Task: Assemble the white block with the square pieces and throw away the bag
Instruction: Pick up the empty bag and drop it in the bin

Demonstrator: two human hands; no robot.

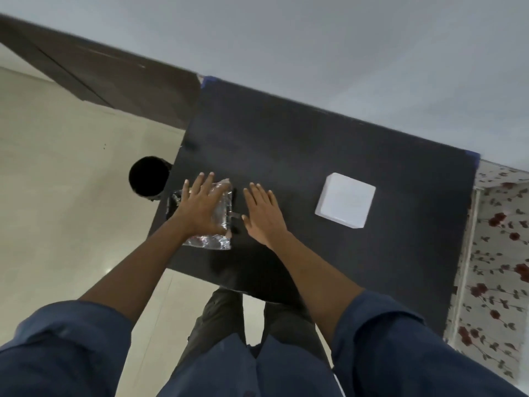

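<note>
A crinkled clear plastic bag [220,216] lies near the left edge of the black table [315,156]. Dark pieces show through it, and a few stick out at its right side. My left hand [201,206] lies flat on top of the bag with fingers spread. My right hand [262,212] hovers flat just right of the bag, fingers apart, holding nothing. A white square block [345,200] sits on the table well to the right of both hands.
A black round bin [147,177] stands on the pale floor beside the table's left edge, close to the bag. A grey wall runs behind the table. A flowered cloth [495,253] covers something at the right. My legs are at the table's near edge.
</note>
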